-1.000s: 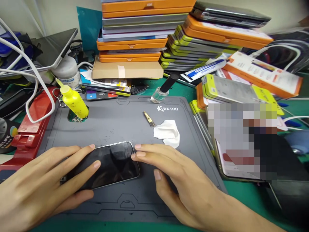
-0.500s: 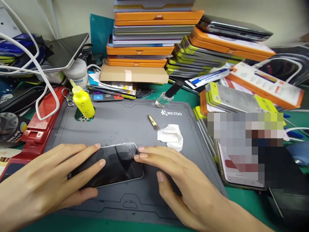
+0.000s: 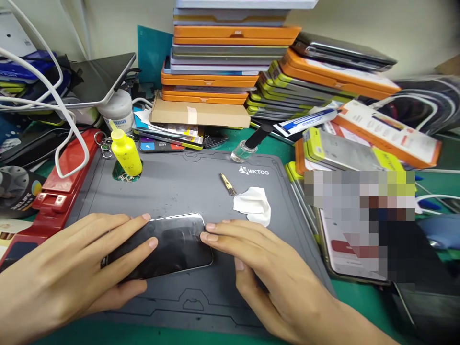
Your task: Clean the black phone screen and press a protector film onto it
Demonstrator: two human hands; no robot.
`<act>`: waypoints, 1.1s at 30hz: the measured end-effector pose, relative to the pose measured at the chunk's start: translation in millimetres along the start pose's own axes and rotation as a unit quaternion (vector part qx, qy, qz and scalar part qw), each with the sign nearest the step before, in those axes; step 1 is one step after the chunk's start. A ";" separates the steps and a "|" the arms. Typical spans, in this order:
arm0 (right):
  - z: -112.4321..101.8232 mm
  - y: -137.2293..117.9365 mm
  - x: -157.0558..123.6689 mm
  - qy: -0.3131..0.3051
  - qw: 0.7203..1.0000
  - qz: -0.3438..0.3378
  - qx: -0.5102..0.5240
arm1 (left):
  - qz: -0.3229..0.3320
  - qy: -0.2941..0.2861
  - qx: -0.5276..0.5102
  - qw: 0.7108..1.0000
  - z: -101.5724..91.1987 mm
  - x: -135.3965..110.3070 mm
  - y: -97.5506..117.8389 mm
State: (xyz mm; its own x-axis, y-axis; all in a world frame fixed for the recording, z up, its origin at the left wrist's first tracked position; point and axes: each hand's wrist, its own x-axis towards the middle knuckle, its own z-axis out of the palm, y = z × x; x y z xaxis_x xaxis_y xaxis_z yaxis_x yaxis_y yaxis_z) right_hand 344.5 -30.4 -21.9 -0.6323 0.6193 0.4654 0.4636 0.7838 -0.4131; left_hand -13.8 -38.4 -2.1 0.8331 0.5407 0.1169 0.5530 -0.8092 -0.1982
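A black-screened smartphone lies face up on the grey work mat. My left hand holds its left part, with a fingertip at the far edge, another finger across the screen and the thumb by the near edge. That end of the phone is mostly hidden under the hand. At the right end, my right hand rests its extended fingertips against the phone's edge, thumb held apart. Beyond it lie a crumpled white cloth and a small brush head.
A yellow squeeze bottle stands at the mat's back left; a glass bottle with black cap tilts at the back. Stacked orange cases rise behind. Another phone, partly blurred out, lies right. A red clamp-like tool lies left.
The camera view has shifted slightly. My right fingers sit a little closer together at the phone's right end. The left hand and the phone have barely moved.
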 end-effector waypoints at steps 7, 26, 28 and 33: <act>0.1 1.3 0.9 0.003 1.000 -0.005 0.000 | 0.003 0.015 -0.013 1.000 0.6 3.3 -1.4; 4.0 3.1 -2.1 0.005 0.997 0.042 0.063 | -0.025 0.035 -0.082 0.996 -5.0 15.3 3.9; 5.7 3.9 -5.2 0.015 0.995 0.071 0.067 | -0.015 0.048 -0.091 0.995 -11.3 20.7 2.9; 9.2 3.5 -2.9 0.000 0.996 0.079 0.045 | -0.017 0.084 -0.082 0.993 -19.5 27.0 2.9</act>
State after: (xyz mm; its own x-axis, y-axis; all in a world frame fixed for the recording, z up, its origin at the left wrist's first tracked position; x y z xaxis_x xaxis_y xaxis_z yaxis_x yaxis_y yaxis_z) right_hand 342.3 -29.9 -31.9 -0.5555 0.7352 0.3885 0.5003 0.6687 -0.5501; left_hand 10.5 -30.6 19.4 0.7971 0.5326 0.2847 0.5633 -0.8256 -0.0327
